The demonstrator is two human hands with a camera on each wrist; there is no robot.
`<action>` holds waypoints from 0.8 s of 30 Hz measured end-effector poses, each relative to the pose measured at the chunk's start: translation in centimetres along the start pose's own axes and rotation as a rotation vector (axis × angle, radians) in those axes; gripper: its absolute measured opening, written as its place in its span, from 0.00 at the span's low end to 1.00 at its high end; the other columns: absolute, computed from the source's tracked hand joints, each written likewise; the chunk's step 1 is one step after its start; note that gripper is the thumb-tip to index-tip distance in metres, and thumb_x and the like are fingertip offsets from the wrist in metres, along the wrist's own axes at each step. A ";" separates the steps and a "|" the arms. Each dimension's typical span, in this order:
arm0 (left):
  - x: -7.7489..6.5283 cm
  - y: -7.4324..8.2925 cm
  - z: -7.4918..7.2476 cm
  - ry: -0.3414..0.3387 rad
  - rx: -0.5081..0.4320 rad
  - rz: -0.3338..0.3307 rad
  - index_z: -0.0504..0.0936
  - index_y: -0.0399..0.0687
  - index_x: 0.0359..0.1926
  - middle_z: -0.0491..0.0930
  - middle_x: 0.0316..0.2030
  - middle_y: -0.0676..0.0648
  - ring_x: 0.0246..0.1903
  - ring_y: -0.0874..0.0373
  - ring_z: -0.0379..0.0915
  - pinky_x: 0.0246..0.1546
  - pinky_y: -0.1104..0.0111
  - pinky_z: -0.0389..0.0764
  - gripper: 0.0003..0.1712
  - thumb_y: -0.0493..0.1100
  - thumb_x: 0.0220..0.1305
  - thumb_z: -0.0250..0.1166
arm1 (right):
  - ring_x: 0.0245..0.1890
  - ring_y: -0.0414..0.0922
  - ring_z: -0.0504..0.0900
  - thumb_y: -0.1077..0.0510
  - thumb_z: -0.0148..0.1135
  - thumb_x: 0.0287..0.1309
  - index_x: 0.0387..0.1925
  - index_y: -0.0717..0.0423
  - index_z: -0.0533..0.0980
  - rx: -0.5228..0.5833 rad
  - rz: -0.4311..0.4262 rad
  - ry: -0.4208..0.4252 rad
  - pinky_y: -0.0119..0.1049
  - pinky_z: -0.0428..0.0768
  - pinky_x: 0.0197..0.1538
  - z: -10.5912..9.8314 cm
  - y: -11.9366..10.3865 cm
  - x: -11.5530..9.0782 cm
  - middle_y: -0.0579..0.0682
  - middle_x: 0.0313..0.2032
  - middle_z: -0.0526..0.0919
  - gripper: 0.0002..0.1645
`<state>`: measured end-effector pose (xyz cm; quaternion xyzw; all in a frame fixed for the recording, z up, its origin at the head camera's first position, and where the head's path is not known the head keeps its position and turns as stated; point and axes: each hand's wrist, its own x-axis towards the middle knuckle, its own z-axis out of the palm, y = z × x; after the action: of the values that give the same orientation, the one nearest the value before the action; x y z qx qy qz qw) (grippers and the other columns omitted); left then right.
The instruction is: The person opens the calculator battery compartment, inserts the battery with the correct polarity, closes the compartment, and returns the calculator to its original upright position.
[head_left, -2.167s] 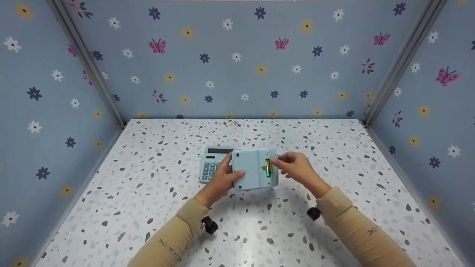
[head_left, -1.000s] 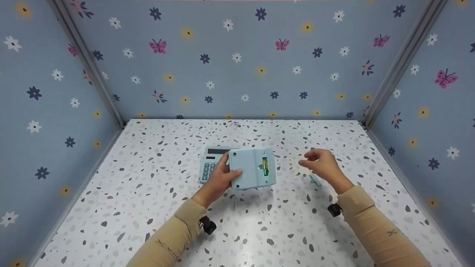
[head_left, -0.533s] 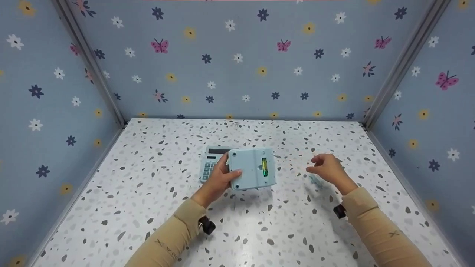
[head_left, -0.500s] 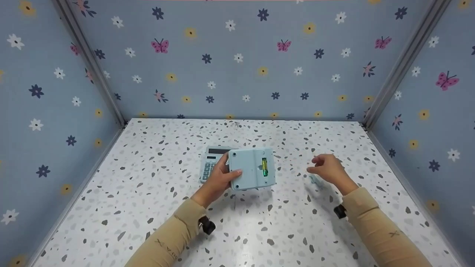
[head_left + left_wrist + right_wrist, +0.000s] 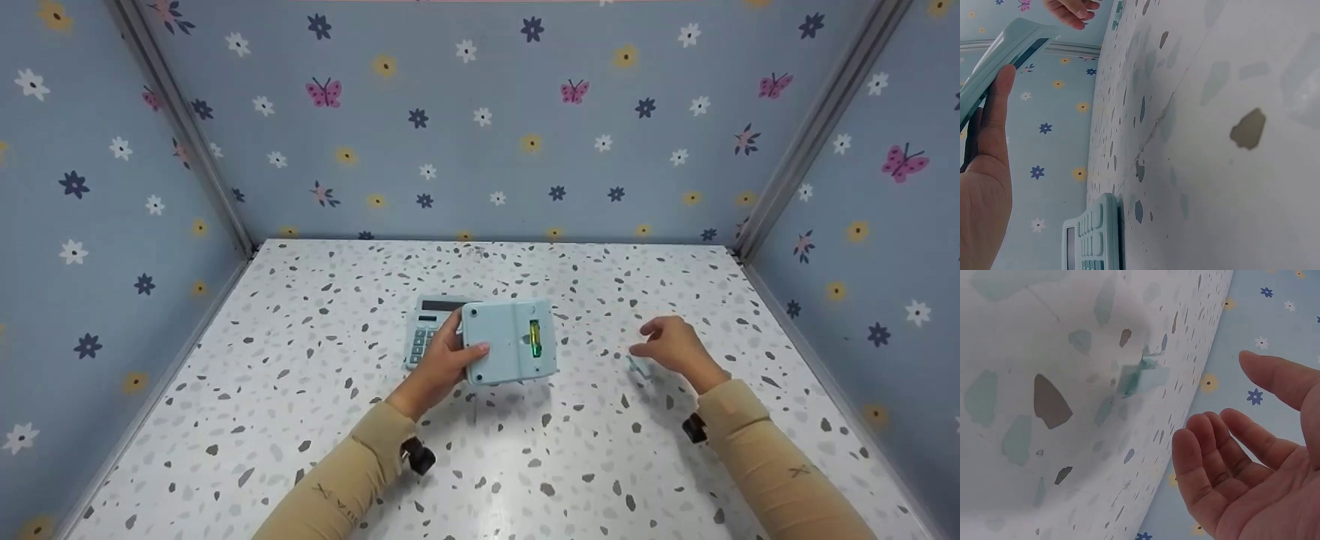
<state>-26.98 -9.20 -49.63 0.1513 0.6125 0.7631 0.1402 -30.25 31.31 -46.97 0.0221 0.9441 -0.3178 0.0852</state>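
Note:
My left hand grips a pale blue calculator by its left edge, back side up, thumb across the back. Its battery compartment is uncovered, and a green and gold battery lies inside. A second pale blue calculator lies keys up on the table, partly hidden behind my left hand and the held one. To the right, my right hand is raised over the table with loosely bent fingers and nothing in them. A small pale blue battery cover lies on the table just below it.
The white speckled table is bounded by flower-patterned panels at the back and sides, with metal posts at the corners. A black wrist camera hangs under each cuff.
My right hand has moved away from the battery compartment to the right, and the small cover has come into view on the table there. My left hand still holds the calculator, shifted slightly left.

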 end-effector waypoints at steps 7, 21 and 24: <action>0.0 -0.2 -0.1 -0.008 0.011 0.002 0.51 0.51 0.86 0.74 0.73 0.33 0.63 0.46 0.83 0.62 0.52 0.88 0.45 0.35 0.78 0.63 | 0.53 0.60 0.83 0.52 0.75 0.65 0.63 0.74 0.77 -0.039 0.028 -0.034 0.55 0.85 0.57 0.5 0.9 0.3 0.71 0.56 0.82 0.36; 0.0 -0.3 -0.1 -0.010 0.001 -0.007 0.49 0.52 0.87 0.74 0.74 0.34 0.62 0.48 0.84 0.61 0.53 0.89 0.47 0.34 0.78 0.63 | 0.47 0.54 0.85 0.51 0.76 0.64 0.64 0.71 0.76 -0.050 0.073 -0.136 0.48 0.87 0.50 1.2 1.5 0.5 0.72 0.60 0.81 0.37; -0.1 -0.4 -0.1 -0.014 0.001 -0.003 0.48 0.51 0.88 0.74 0.74 0.33 0.63 0.47 0.83 0.62 0.52 0.88 0.48 0.34 0.77 0.63 | 0.44 0.52 0.84 0.52 0.77 0.63 0.63 0.72 0.77 -0.046 0.057 -0.137 0.46 0.86 0.47 1.5 1.6 0.6 0.71 0.57 0.82 0.35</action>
<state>-26.96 -9.24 -50.00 0.1557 0.6121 0.7615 0.1456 -30.45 31.72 -49.21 0.0254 0.9420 -0.2944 0.1591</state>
